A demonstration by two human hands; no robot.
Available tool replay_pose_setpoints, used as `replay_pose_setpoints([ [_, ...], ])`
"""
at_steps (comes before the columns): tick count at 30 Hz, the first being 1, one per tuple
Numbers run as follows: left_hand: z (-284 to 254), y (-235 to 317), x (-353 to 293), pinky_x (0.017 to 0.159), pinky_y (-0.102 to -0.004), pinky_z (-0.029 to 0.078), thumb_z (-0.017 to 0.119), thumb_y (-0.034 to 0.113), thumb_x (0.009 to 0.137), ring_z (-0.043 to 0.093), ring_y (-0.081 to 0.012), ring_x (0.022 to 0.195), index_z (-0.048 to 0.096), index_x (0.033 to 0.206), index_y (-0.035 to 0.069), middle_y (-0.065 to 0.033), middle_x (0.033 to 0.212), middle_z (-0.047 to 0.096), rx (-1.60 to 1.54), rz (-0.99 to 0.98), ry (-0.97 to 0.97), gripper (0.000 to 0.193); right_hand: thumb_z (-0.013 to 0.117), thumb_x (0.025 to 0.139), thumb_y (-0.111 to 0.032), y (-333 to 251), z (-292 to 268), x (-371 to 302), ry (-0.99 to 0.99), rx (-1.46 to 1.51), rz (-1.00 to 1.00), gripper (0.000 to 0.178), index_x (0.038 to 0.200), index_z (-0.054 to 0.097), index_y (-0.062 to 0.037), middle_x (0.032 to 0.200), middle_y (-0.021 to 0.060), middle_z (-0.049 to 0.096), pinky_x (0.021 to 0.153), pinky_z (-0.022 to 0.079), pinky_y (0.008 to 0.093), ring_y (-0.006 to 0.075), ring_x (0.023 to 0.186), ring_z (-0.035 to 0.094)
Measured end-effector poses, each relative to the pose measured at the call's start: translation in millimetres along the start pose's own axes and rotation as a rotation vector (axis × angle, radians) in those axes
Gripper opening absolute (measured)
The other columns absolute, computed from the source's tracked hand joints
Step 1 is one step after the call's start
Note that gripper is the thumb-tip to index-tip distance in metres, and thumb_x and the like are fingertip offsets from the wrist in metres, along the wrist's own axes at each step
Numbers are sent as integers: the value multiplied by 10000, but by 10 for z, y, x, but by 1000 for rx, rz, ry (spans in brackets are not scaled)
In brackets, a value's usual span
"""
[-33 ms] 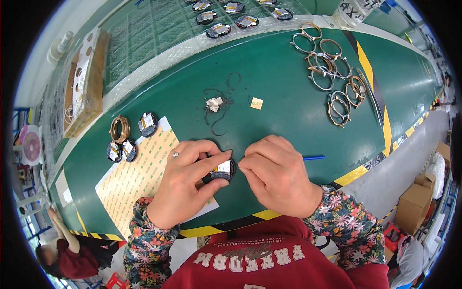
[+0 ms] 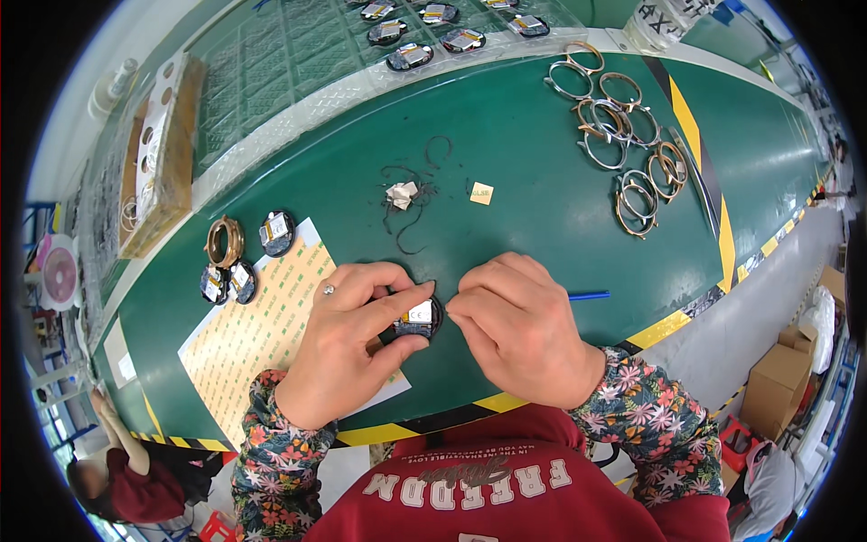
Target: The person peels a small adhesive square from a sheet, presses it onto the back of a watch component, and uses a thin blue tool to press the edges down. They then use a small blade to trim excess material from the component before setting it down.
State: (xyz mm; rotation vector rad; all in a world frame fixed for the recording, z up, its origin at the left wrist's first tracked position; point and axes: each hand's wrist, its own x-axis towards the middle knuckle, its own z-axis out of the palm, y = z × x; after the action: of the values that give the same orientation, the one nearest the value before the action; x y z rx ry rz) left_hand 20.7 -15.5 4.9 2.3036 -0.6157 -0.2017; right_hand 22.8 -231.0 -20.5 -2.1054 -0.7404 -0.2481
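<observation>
My left hand [image 2: 336, 350] grips a round black watch module [image 2: 419, 316] between thumb and fingers. A white label and a strip of orange-yellow show on its upward face. Just to the right of the module, my right hand [image 2: 526, 332] is closed in a pinch, its fingertips close to the module's edge. Whatever those fingers hold, if anything, is too small or hidden to make out. Part of my left hand lies over a sheet of yellowish adhesive backing [image 2: 257, 334] with printed rows.
Left of the sheet lie more modules [image 2: 278, 234] and stacked gold rings [image 2: 224, 242]. Thin black scraps surround a crumpled white piece [image 2: 401, 195]; a small yellowish square [image 2: 481, 193] lies nearby. A blue pen-like stick [image 2: 590, 295], several metal watch rings [image 2: 603, 122] and tweezers [image 2: 694, 181] lie rightward.
</observation>
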Motion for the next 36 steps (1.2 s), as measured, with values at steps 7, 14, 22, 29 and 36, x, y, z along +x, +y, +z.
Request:
replay_pose_setpoints([
  [7,-4,5,5,788,-337,486,832,23,612,534,-227,898,712,1155,56,-74,1079,603,6,1,-1,557,736,696,44,-6,8,12,3,-15,-12,185,848,648,-15,886,100,619,681,479,384,281,766,599],
  [14,-4,7,-2,784,-337,482,832,23,614,535,-229,903,713,1155,58,-73,1080,603,-1,-13,3,555,738,693,42,-5,7,11,1,-5,-9,190,849,649,-18,886,102,622,679,479,386,282,773,604],
  [22,-3,5,0,794,-340,480,834,34,617,538,-232,909,711,1161,58,-76,1079,604,10,-6,5,558,736,689,38,-6,3,20,-16,-7,-5,190,845,649,-25,876,93,623,681,474,381,276,774,604],
  [29,4,14,4,801,-343,481,834,34,617,539,-234,910,711,1159,57,-79,1077,606,18,-1,7,556,735,687,42,-3,-15,9,-53,-14,-3,189,838,645,-25,871,93,620,680,474,381,274,768,601],
  [36,8,6,-8,803,-345,482,833,29,613,540,-234,908,710,1159,57,-78,1077,606,6,-7,14,560,732,685,53,-4,15,21,10,-1,2,188,835,645,-20,866,93,618,673,477,385,280,757,599],
])
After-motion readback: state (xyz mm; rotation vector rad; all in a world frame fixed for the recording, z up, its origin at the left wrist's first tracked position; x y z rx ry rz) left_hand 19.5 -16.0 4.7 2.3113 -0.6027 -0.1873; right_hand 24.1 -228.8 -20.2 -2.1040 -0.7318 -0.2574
